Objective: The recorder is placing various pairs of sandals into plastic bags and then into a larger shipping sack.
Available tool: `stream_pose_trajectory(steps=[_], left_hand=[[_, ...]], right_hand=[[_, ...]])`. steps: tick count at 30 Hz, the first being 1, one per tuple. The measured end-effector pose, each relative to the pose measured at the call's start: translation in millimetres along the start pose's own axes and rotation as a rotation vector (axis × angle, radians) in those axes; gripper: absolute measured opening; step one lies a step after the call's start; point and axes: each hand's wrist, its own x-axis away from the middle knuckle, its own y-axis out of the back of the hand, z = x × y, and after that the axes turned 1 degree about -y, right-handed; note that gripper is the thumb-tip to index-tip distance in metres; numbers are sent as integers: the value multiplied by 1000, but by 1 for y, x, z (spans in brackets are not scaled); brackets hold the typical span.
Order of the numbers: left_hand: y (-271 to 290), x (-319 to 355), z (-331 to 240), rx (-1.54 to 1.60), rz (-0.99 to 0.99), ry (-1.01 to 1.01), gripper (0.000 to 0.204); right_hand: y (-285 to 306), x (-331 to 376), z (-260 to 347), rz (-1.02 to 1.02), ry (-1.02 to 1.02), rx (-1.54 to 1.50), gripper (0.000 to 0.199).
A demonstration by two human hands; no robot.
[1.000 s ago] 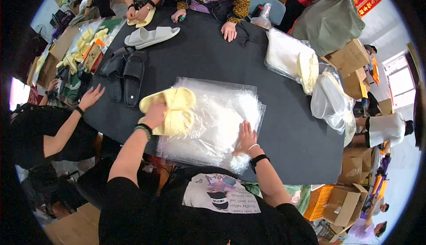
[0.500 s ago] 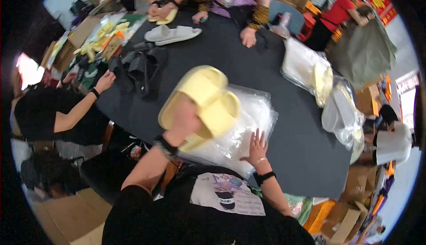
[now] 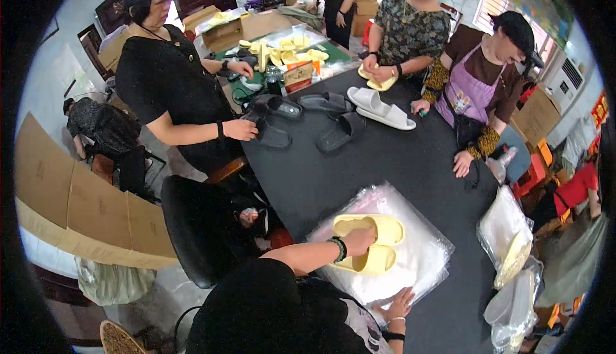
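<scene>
A pair of pale yellow slippers (image 3: 380,229) lies side by side over a stack of clear plastic bags (image 3: 425,251) at the near part of the black table. My left hand (image 3: 361,241) reaches in from the left with its fingers closed at the middle of the pair, gripping them; the slippers partly hide the fingertips. On the near right edge of the bag stack rests my right hand (image 3: 399,305), its fingers stretched out and nothing held in it.
Black slippers (image 3: 340,132) and a pair of light grey slippers (image 3: 381,108) lie toward the far side. Bagged slippers (image 3: 513,299) line the right edge. Co-workers stand around the black table (image 3: 308,181); one holds a yellow slipper (image 3: 383,83). A black chair (image 3: 192,232) stands at the left.
My view has swung to the left and up. The yellow slippers have come down from above the bags onto the stack, still in my left hand. My right hand remains at the bags.
</scene>
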Motion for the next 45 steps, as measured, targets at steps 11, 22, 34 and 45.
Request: stream_pose_trajectory(steps=[11,22,34,45], left_hand=[[181,-81,100,-642,-200,315,15],[138,-25,40,-225,-416,-100,47],[-1,24,-46,-55,360,-427,77],[-20,25,-51,-304,407,-485,94]], right_hand=[[4,-1,2,73,-96,-34,155],[17,0,16,-10,-13,-102,150],[70,23,40,-145,-158,-293,109],[-40,168,-3,-1093,-752,-513,62]])
